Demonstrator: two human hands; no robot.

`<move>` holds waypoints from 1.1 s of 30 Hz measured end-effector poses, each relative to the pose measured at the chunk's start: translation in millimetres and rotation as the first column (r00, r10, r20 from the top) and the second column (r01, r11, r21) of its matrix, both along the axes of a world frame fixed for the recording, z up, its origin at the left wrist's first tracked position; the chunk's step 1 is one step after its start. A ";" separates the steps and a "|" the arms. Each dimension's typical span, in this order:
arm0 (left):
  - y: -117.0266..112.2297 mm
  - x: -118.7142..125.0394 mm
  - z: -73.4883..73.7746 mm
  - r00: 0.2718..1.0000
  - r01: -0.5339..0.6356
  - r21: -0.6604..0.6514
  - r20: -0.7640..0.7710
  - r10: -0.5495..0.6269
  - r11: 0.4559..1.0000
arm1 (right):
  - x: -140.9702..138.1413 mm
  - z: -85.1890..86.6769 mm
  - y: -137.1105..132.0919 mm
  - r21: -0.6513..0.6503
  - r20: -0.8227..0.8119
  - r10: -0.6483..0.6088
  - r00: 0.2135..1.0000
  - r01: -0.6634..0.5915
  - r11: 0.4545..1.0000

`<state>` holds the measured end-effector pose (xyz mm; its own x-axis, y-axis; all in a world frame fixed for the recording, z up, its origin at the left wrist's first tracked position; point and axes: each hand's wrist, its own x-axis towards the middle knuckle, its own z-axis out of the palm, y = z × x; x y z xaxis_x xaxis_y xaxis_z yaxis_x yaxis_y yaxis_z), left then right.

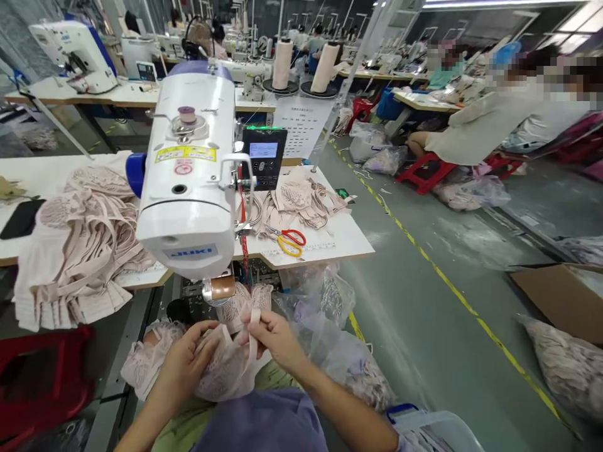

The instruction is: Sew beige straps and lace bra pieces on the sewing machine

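Note:
My left hand (pixel 186 364) and my right hand (pixel 273 339) both grip a pale pink lace garment piece (pixel 226 370) in front of my lap, below the head of a white sewing machine (pixel 188 182). The right fingers pinch a narrow strap of the piece that runs up toward the machine's needle area (pixel 221 289). The left fingers curl round the lace cup from the left. More lace fabric (pixel 146 361) hangs down to the left of my left hand.
A heap of pink garments (pixel 85 251) lies on the table left of the machine, more pieces (pixel 301 198) and red-and-yellow scissors (pixel 289 240) on the right. Plastic bags of fabric (pixel 348 364) sit by my right arm. A yellow floor line, cardboard box (pixel 560 295) and seated workers are to the right.

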<state>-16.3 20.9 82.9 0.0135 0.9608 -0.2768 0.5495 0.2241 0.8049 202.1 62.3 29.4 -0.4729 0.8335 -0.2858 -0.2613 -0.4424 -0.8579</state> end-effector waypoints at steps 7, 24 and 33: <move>-25.2 7.5 16.8 0.993 0.114 0.079 0.016 -0.115 0.990 | -22.3 -11.4 11.7 0.254 0.146 -0.162 0.976 0.121 0.959; 3.4 26.9 -8.0 0.964 0.220 -0.186 0.193 -0.184 0.958 | 3.6 -6.7 23.9 -0.034 0.159 -0.034 0.987 0.040 0.999; 11.5 13.7 -7.2 0.990 0.102 -0.082 0.106 -0.093 0.991 | 24.4 13.3 28.9 0.095 0.185 0.212 0.960 -0.232 0.968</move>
